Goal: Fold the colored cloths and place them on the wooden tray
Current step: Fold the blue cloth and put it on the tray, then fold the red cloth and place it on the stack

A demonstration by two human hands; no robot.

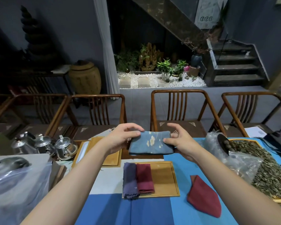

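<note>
A folded blue cloth point(151, 143) with a pale flower print is held in the air above the table's far side. My left hand point(122, 137) pinches its left end and my right hand point(178, 140) grips its right end. Below, a wooden tray point(165, 177) carries a folded purple cloth point(130, 180) and a folded maroon cloth point(144, 177) side by side on its left half. A red cloth point(203, 197) lies loosely folded on the blue table covering, right of the tray.
Glass teapots point(62, 146) stand at the left, with more wooden trays point(109, 153) behind the main one. A plastic-wrapped dark object point(11, 172) fills the near left. A tray of dried leaves point(263, 164) and plastic bags sit at the right. Chairs line the far edge.
</note>
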